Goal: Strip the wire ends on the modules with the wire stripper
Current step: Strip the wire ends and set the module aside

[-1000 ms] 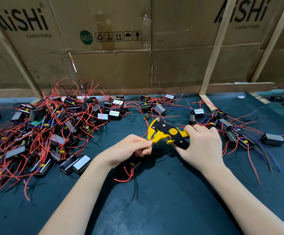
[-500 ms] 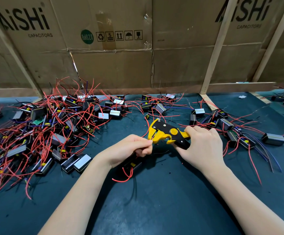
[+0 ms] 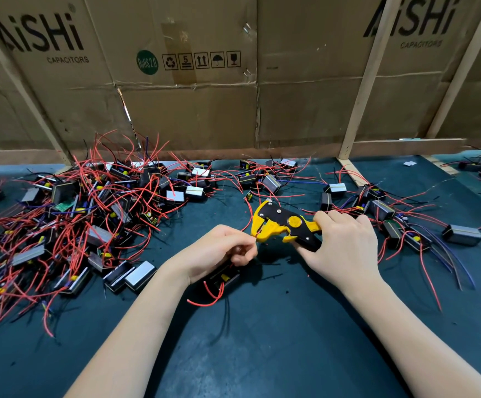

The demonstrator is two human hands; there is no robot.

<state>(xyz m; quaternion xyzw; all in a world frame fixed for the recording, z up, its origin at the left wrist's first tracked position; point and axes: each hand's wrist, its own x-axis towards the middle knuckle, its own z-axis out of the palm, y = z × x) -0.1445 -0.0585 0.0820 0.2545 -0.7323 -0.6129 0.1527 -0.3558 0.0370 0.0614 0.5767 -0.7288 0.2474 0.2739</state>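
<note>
Right grip [image 3: 345, 248] around wire stripper [image 3: 284, 225], handles mostly hidden.

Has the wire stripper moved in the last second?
No, barely. The wire stripper sits in the same spot relative to the small module behind it, gripped by the right hand, while the left hand feeds a red wire in.
</note>
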